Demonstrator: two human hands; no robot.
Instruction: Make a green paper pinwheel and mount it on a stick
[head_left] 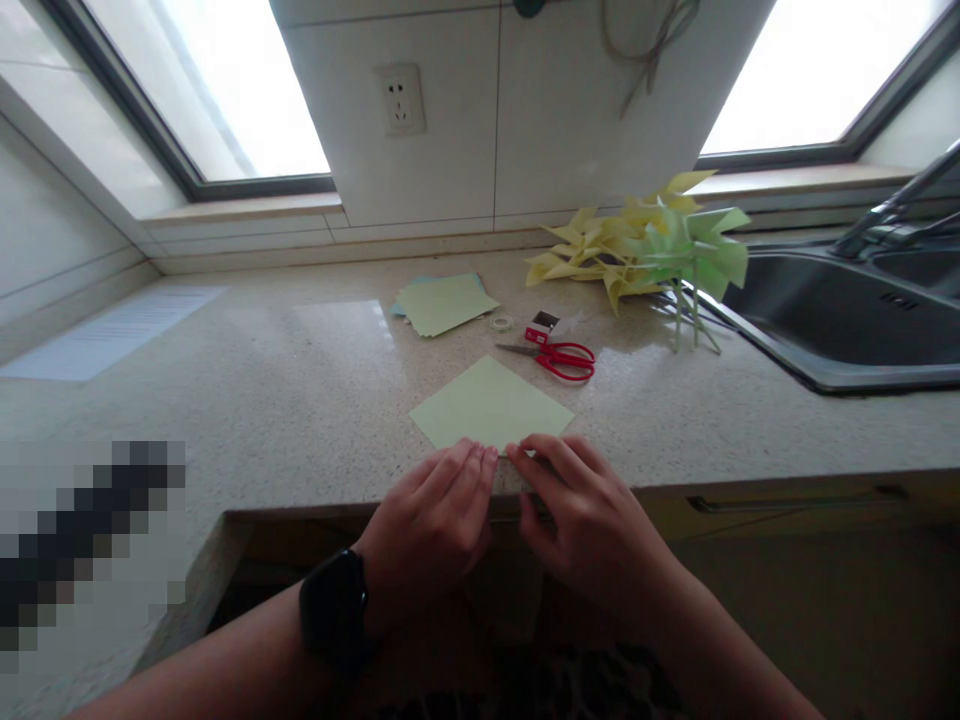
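A pale green square sheet of paper (pixel 491 402) lies flat on the counter with one corner turned away from me. My left hand (pixel 435 505) holds its near edge, the fingers pressed together there and the thumb mostly hidden. On the right of that same edge, my right hand (pixel 577 490) has its fingertips bent down onto the paper, the thumb lower at the counter's edge. The near corner looks folded or covered by my fingers; I cannot tell which. Red-handled scissors (pixel 566 360) rest just beyond the sheet, beside a small red and white box (pixel 541 327).
Behind the sheet lie a stack of green and blue paper (pixel 446 303) and a tape roll (pixel 501 322). Yellow and green paper pinwheels (pixel 675 250) stand near the sink (pixel 825 380). A printed sheet (pixel 112 330) lies left. The counter's front edge runs below my hands.
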